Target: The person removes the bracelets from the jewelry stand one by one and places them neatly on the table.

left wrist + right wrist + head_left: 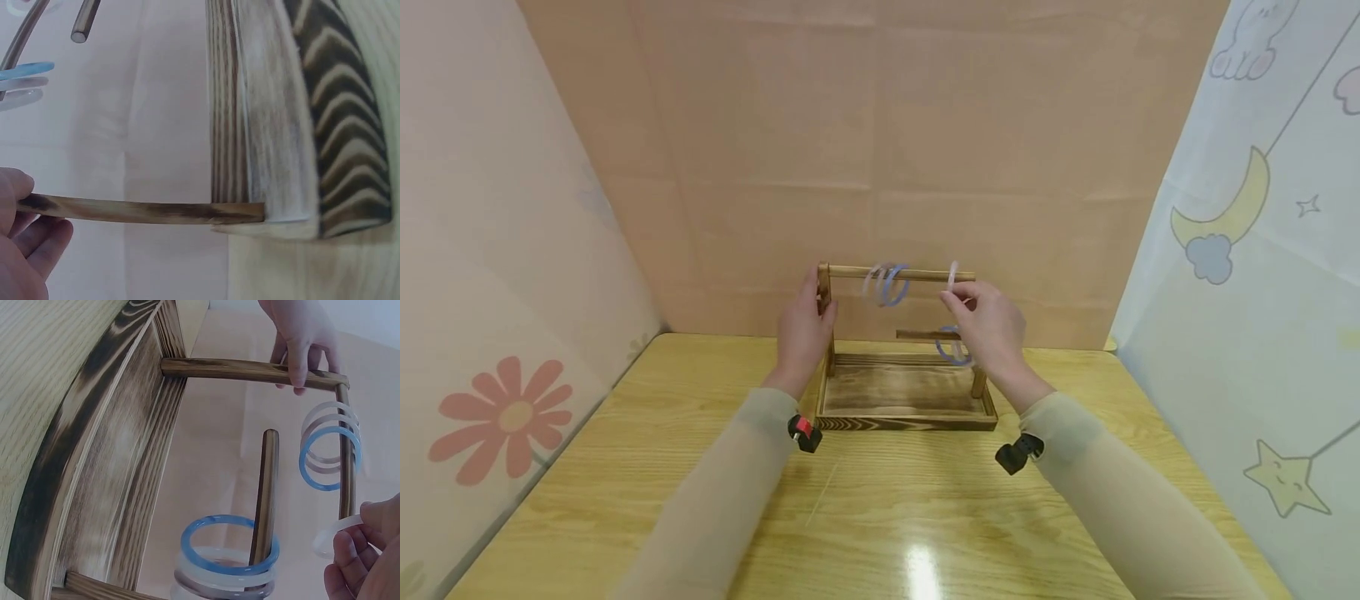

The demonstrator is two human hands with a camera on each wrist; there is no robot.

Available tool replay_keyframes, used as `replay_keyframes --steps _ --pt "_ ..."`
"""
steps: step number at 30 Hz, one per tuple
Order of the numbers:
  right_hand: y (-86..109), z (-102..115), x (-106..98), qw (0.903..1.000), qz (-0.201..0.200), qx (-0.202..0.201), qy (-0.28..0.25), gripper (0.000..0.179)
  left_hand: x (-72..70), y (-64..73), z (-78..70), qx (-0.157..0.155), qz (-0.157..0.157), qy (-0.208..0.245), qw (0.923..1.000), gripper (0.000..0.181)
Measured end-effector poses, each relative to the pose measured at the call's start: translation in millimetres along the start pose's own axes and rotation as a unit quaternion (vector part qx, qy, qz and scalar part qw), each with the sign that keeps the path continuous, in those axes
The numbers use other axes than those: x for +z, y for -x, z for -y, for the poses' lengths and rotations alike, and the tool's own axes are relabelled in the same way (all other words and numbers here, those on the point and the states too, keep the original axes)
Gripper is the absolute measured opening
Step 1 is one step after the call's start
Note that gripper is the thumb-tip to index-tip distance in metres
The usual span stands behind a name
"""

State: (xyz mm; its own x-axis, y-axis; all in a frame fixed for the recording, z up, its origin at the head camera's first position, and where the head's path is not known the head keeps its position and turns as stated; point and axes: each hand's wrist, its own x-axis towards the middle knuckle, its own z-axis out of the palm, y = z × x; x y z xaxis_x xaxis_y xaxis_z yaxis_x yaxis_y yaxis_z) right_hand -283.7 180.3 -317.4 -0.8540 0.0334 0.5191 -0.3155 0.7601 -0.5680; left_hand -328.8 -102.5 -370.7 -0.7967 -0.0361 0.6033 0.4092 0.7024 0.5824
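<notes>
A wooden bangle stand [906, 422] has a tray base, an upper bar [925, 274] and a shorter lower bar [267, 481]. My left hand [802, 329] grips the top of its left post [144, 211], thumb on one side and fingers on the other. Near the upper bar's right end, my right hand [996, 327] pinches a pale translucent bangle [952, 273] between thumb and fingers; I cannot tell whether it encircles the bar. A blue bangle [302, 464] and two pale ones hang mid-bar. Round the lower bar hang another blue bangle [187, 547] and several pale ones.
The stand sits on a wood-grain table [880, 492] close to a tan backdrop [880, 125]. Printed cloth walls [475, 292] rise on both sides. Each wrist carries a small black camera [1015, 454].
</notes>
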Motion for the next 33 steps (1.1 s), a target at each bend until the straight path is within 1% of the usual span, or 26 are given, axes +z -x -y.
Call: replay_keyframes --steps 2,4,7,12,18,23,28,33 --pt "0.4 -2.1 -2.1 1.0000 -0.003 0.001 0.002 0.028 2.3 3.4 1.8 -0.012 0.007 0.001 0.9999 0.067" --pt "0.4 -3.6 -4.2 1.0000 -0.004 0.004 0.001 0.028 4.4 6.7 3.9 -0.017 0.013 -0.003 0.9998 0.062" --pt "-0.2 -6.5 -7.5 0.9999 -0.005 0.010 0.002 0.028 8.4 11.6 7.6 -0.016 0.019 -0.023 0.9994 0.052" --pt "0.1 -13.9 -13.9 0.9996 -0.008 0.025 0.009 0.027 15.8 20.4 13.8 -0.014 0.038 -0.046 0.9981 0.042" --pt "1.3 -22.8 -21.4 0.9991 -0.008 0.038 0.015 0.029 22.3 32.4 21.7 -0.025 0.067 -0.043 0.9965 0.043" --pt "2.4 -26.7 -27.0 0.9986 -0.015 0.046 0.020 0.030 25.5 37.5 29.4 -0.022 0.075 -0.031 0.9965 0.040" --pt "6.6 -31.3 -34.0 0.9981 -0.021 0.055 0.020 0.031 28.0 42.3 34.0 -0.023 0.087 -0.024 0.9957 0.042" --pt "15.1 -35.1 -43.9 0.9978 -0.023 0.061 0.006 0.033 29.3 43.9 38.1 -0.016 0.087 -0.018 0.9959 0.035"
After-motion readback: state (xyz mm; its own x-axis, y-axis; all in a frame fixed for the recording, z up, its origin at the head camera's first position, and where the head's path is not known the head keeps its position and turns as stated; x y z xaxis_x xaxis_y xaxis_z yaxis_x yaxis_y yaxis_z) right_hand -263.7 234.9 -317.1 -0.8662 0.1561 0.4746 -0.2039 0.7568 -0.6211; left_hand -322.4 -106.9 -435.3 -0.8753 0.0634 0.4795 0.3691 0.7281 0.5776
